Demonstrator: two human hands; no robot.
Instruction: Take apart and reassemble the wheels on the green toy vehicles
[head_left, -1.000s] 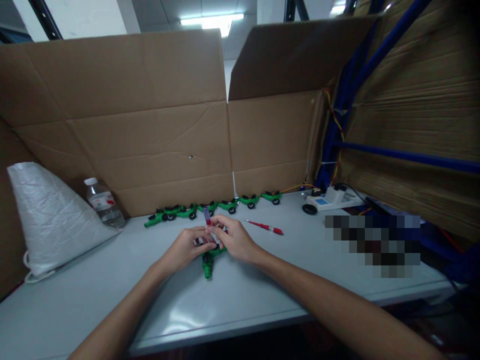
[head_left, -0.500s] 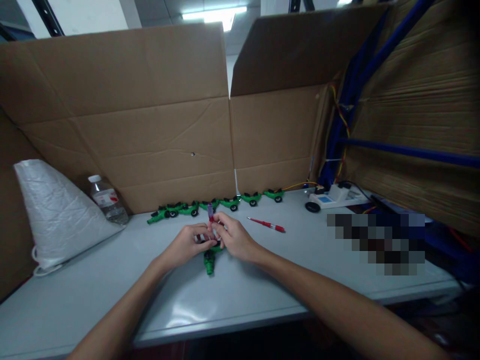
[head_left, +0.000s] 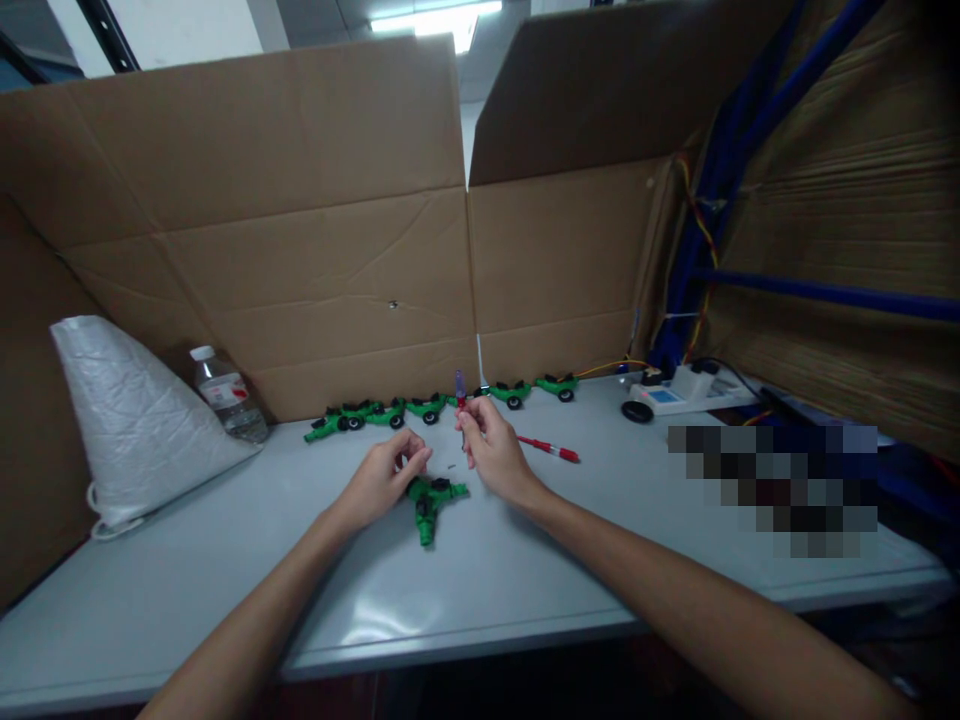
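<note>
My right hand [head_left: 491, 445] is closed round a small screwdriver [head_left: 460, 385] with a purple and red handle, held upright above the table. My left hand [head_left: 384, 468] has its thumb and fingers curled together; whatever may be between the fingertips is too small to name. Just below it a green plastic toy part [head_left: 426, 515] with black pieces lies on the table, apart from the right hand. Between the hands, a tiny dark sliver, perhaps a screw [head_left: 451, 466], rests on the tabletop. A red screwdriver [head_left: 551, 449] lies to the right of my right hand.
Several green toy pieces with black wheels [head_left: 514, 393] line the back of the white table [head_left: 360, 600]. A white bag [head_left: 142, 430] and a water bottle [head_left: 229, 400] stand left. Cardboard walls [head_left: 322, 270] enclose the back; a power strip [head_left: 690, 392] sits right.
My right hand has lifted the purple-handled screwdriver up and away from the green toy part. The left hand has drawn apart from it, leaving the part and the tiny sliver uncovered.
</note>
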